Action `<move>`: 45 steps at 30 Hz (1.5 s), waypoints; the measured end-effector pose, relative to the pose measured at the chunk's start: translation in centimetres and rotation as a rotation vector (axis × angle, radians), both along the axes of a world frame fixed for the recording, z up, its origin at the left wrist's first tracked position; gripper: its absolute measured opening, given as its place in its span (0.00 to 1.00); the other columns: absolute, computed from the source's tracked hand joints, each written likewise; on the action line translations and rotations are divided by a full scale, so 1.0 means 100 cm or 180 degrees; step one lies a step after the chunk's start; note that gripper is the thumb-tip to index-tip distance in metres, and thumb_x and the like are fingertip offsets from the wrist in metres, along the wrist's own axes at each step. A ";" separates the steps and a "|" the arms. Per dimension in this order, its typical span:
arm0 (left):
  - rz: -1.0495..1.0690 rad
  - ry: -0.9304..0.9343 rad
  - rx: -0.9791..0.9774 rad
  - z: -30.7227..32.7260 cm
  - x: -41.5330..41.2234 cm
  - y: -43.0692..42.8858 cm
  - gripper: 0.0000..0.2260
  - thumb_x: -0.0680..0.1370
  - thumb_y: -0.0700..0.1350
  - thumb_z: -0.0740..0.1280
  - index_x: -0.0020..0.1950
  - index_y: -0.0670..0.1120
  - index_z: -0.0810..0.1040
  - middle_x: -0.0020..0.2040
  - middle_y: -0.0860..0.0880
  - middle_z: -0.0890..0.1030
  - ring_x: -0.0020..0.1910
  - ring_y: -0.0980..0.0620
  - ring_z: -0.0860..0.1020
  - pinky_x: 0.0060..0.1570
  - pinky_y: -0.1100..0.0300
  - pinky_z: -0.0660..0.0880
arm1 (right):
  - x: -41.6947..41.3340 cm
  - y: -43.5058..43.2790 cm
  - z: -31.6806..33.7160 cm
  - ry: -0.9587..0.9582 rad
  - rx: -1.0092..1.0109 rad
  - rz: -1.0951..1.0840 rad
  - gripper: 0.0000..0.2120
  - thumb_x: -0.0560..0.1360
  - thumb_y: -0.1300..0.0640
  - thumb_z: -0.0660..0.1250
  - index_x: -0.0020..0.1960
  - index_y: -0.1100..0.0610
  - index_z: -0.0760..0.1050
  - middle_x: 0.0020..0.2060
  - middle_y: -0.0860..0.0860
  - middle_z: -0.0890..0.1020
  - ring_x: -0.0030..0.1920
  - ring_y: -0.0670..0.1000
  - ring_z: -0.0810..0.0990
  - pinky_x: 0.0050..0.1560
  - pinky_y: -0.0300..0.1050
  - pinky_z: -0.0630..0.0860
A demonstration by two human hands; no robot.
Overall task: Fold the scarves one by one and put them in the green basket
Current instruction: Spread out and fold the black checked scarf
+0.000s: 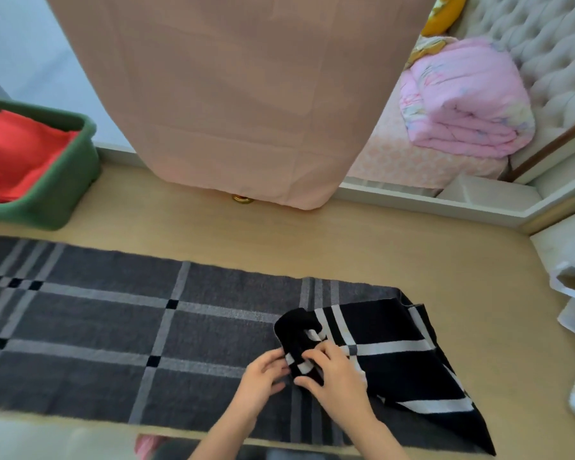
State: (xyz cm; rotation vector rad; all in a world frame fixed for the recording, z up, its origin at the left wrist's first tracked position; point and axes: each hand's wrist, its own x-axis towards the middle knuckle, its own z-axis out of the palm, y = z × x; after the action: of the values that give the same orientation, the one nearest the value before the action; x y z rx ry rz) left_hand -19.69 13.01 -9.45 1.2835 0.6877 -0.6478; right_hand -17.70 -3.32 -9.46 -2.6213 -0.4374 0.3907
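- plaid scarf [146,327] lies flat across the floor [346,244], right end flipped over.
- green basket [80,151] far left, red cloth [14,154] inside.
- left hand [263,383] and right hand [336,380] both pinch the bunched corner; we'd smooth it, then match edges before creasing.

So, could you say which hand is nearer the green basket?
Left: the left hand holds the scarf far right of the green basket; the right hand, farther right.
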 end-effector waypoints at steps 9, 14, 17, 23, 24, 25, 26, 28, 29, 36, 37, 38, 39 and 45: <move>0.0042 -0.0566 -0.0129 0.007 -0.002 0.009 0.20 0.78 0.32 0.62 0.61 0.53 0.74 0.57 0.57 0.80 0.56 0.64 0.77 0.47 0.71 0.74 | 0.028 0.029 0.027 0.1143 0.1872 -0.1723 0.02 0.76 0.55 0.68 0.48 0.52 0.77 0.43 0.47 0.83 0.47 0.44 0.81 0.48 0.36 0.75; 0.0470 -0.0369 -0.0826 0.002 -0.009 0.014 0.13 0.78 0.48 0.68 0.58 0.41 0.78 0.55 0.45 0.83 0.56 0.48 0.80 0.60 0.51 0.75 | 0.041 0.031 0.030 0.1568 0.1911 -0.1669 0.07 0.76 0.54 0.68 0.52 0.55 0.77 0.44 0.50 0.84 0.48 0.47 0.82 0.51 0.42 0.77; 0.1043 -0.0309 -0.0183 -0.006 -0.006 0.021 0.09 0.79 0.46 0.66 0.50 0.39 0.76 0.47 0.41 0.80 0.45 0.49 0.79 0.44 0.56 0.78 | 0.033 0.034 0.027 0.1727 0.1286 -0.1087 0.03 0.76 0.54 0.68 0.48 0.53 0.75 0.39 0.51 0.82 0.40 0.47 0.80 0.41 0.39 0.76; 0.0539 -0.1219 0.1326 -0.003 0.026 0.078 0.05 0.80 0.47 0.64 0.51 0.48 0.78 0.45 0.48 0.82 0.45 0.49 0.81 0.45 0.51 0.77 | 0.020 0.050 0.036 0.1500 0.0234 -0.0543 0.05 0.76 0.49 0.66 0.51 0.48 0.75 0.44 0.45 0.81 0.42 0.43 0.80 0.50 0.44 0.79; 0.0313 -0.1356 0.1304 0.002 0.033 0.081 0.05 0.80 0.47 0.64 0.51 0.49 0.79 0.45 0.49 0.83 0.45 0.51 0.81 0.45 0.53 0.77 | 0.028 0.053 0.037 0.1168 0.0496 -0.0630 0.11 0.75 0.51 0.68 0.57 0.45 0.73 0.50 0.42 0.79 0.48 0.41 0.78 0.54 0.43 0.77; 0.0127 -0.1505 0.1256 0.005 0.038 0.083 0.05 0.80 0.46 0.65 0.51 0.50 0.79 0.45 0.51 0.83 0.45 0.53 0.81 0.46 0.55 0.77 | 0.039 0.058 0.039 0.1037 0.0851 -0.0564 0.22 0.74 0.53 0.71 0.64 0.44 0.69 0.59 0.39 0.74 0.57 0.39 0.74 0.61 0.41 0.73; -0.0018 -0.1636 0.1188 0.010 0.043 0.082 0.05 0.80 0.45 0.65 0.51 0.50 0.80 0.46 0.52 0.83 0.47 0.55 0.81 0.48 0.57 0.77 | 0.051 0.062 0.041 0.1142 0.1155 -0.0327 0.32 0.72 0.54 0.72 0.71 0.42 0.62 0.67 0.37 0.67 0.66 0.38 0.66 0.67 0.38 0.66; -0.0149 -0.1757 0.0999 0.016 0.048 0.077 0.06 0.80 0.44 0.65 0.53 0.51 0.80 0.48 0.54 0.84 0.49 0.58 0.80 0.51 0.62 0.76 | 0.074 0.075 0.042 0.1450 0.1119 0.0298 0.44 0.70 0.53 0.75 0.76 0.40 0.52 0.73 0.34 0.56 0.72 0.37 0.53 0.71 0.39 0.54; -0.0158 -0.1790 0.0935 0.017 0.048 0.075 0.06 0.80 0.44 0.65 0.53 0.51 0.80 0.49 0.54 0.84 0.50 0.59 0.80 0.52 0.63 0.76 | 0.084 0.080 0.040 0.1511 0.0958 0.0565 0.42 0.69 0.52 0.75 0.75 0.39 0.55 0.73 0.36 0.60 0.73 0.39 0.55 0.72 0.42 0.54; 0.0304 -0.0728 0.0041 0.000 0.011 0.059 0.20 0.75 0.59 0.68 0.64 0.54 0.71 0.60 0.57 0.77 0.60 0.60 0.75 0.58 0.62 0.72 | 0.112 0.091 0.051 0.1552 0.1348 0.0047 0.04 0.76 0.55 0.68 0.44 0.47 0.79 0.35 0.38 0.82 0.37 0.35 0.79 0.39 0.33 0.71; 0.0027 -0.0677 -0.0069 -0.007 0.001 0.053 0.21 0.74 0.56 0.70 0.65 0.54 0.71 0.60 0.57 0.79 0.60 0.59 0.76 0.59 0.62 0.73 | 0.114 0.093 0.053 0.1462 0.1465 -0.0039 0.05 0.77 0.54 0.67 0.43 0.47 0.78 0.33 0.37 0.82 0.36 0.35 0.79 0.38 0.31 0.69; -0.0136 -0.0655 -0.0143 -0.014 -0.008 0.048 0.19 0.75 0.52 0.71 0.64 0.52 0.73 0.59 0.56 0.80 0.59 0.59 0.78 0.59 0.62 0.74 | 0.115 0.098 0.057 0.1404 0.1547 -0.0105 0.05 0.78 0.53 0.66 0.43 0.47 0.77 0.33 0.37 0.82 0.36 0.35 0.78 0.37 0.30 0.69; -0.0155 -0.0617 -0.0074 -0.021 -0.016 0.044 0.15 0.76 0.47 0.70 0.63 0.49 0.76 0.57 0.54 0.82 0.58 0.58 0.79 0.58 0.62 0.74 | 0.116 0.103 0.060 0.1386 0.1592 -0.0114 0.04 0.78 0.53 0.65 0.45 0.49 0.78 0.35 0.39 0.82 0.37 0.35 0.79 0.37 0.30 0.69; 0.1458 -0.0674 0.0597 -0.018 -0.038 0.076 0.07 0.80 0.43 0.64 0.46 0.46 0.81 0.41 0.51 0.83 0.43 0.58 0.79 0.46 0.66 0.72 | 0.130 0.147 0.076 0.0909 0.1508 0.0047 0.06 0.77 0.50 0.66 0.42 0.44 0.76 0.26 0.34 0.77 0.30 0.34 0.75 0.32 0.31 0.66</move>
State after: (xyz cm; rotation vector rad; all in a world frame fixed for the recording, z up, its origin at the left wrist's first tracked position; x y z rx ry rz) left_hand -23.51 20.64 -11.28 1.2840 0.8442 -0.0735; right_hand -4.71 11.38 -1.81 -2.0684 -0.3957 0.5780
